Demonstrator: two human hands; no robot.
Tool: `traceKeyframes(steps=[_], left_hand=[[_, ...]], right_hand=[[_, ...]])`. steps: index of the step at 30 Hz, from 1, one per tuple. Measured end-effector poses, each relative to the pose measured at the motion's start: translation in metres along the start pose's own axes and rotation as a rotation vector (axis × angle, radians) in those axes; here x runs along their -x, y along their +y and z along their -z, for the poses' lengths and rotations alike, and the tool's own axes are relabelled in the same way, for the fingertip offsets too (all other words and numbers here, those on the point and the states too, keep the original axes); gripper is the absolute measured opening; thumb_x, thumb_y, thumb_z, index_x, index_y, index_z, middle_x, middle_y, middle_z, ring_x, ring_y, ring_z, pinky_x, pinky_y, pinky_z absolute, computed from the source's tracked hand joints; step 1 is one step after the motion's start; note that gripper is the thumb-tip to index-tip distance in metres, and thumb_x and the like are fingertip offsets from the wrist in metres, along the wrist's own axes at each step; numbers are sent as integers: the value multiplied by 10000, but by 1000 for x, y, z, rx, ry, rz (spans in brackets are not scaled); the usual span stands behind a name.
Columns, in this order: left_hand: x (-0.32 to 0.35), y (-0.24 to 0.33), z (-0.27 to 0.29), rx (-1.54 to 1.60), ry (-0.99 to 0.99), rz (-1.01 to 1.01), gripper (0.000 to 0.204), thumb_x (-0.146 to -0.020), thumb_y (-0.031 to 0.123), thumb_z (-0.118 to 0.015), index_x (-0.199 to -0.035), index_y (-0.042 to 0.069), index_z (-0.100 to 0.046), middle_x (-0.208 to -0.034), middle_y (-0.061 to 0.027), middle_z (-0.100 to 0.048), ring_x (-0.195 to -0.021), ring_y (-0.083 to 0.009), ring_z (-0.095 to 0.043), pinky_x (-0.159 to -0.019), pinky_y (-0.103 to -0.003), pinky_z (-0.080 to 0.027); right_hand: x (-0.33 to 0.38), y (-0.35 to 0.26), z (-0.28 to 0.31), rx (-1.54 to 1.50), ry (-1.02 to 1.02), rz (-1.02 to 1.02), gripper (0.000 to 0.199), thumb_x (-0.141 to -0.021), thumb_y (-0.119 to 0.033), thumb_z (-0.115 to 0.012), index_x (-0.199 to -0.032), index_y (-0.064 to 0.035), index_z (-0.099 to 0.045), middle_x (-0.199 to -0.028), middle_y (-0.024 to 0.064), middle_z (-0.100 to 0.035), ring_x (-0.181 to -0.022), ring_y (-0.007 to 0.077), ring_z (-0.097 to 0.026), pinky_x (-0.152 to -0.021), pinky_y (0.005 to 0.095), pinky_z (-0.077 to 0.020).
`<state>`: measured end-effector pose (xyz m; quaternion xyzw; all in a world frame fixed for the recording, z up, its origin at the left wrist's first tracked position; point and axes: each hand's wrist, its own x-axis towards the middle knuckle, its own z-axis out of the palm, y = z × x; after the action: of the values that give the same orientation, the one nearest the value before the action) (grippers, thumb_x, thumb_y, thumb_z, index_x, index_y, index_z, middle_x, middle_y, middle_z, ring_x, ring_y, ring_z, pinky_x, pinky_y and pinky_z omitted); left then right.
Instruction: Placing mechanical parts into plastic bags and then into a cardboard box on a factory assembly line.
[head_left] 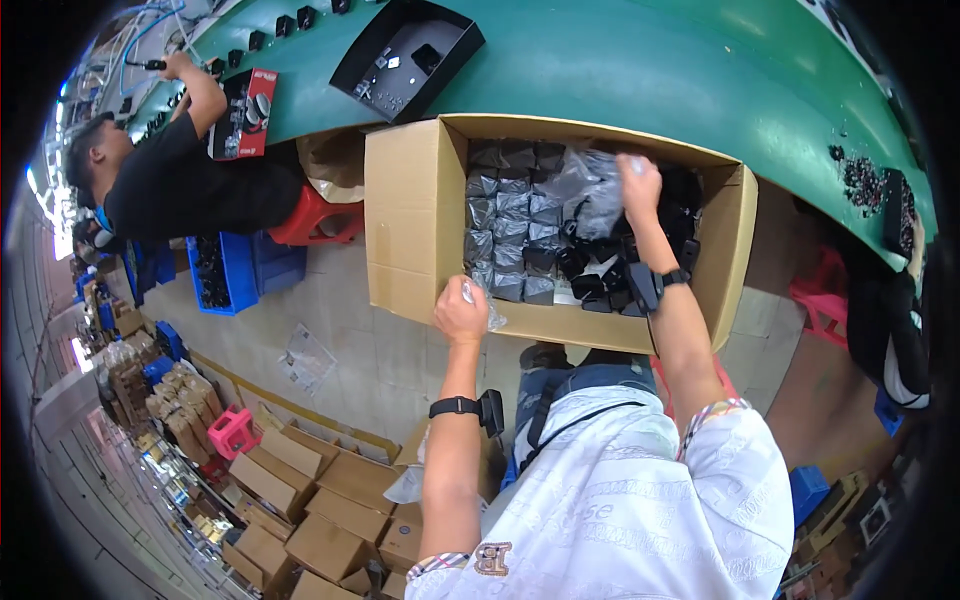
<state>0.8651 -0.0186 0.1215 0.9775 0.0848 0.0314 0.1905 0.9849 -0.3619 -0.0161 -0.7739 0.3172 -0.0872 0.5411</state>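
Clutching plastic (590, 190) in fingers of right hand (643, 188), over wrapped parts (511, 233) in carton (405, 220), likewise in left hand (461, 312), at near corner

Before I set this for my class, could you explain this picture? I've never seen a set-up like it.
There is no robot here: a person works with two bare hands. The single picture comes from a wide camera on that person's head, looking down, so straight edges bend toward the rim.

The right hand has its fingers curled on crumpled clear plastic over an open cardboard box. The left hand is curled at the box's near left corner; its grip is unclear.

Inside the box are rows of wrapped pieces and loose black parts. On the green table beyond sits a black tray. A co-worker sits at the left.
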Motion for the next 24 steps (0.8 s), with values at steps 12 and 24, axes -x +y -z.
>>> traceKeyframes(steps=[12, 24], left_hand=[[-3, 12, -1, -15, -54, -1, 134, -799, 232, -583, -848, 120, -639, -801, -144, -677, -740, -377, -650, -634, -498, -502], [0, 4, -2, -29, -31, 13, 141, -801, 240, -584, -879, 133, -630, -817, -138, -681, -751, -376, -653, -643, -501, -507]], right_hand=[[27, -21, 81, -376, -182, 38, 173, -878, -206, -682, -887, -36, -653, -905, 69, -686, -804, 165, -629, -736, 320, -498], [33, -49, 42, -676, -722, -455, 127, -902, -203, -643, -828, -101, -626, -735, -12, -585, -674, 102, -561, -576, 270, -429]])
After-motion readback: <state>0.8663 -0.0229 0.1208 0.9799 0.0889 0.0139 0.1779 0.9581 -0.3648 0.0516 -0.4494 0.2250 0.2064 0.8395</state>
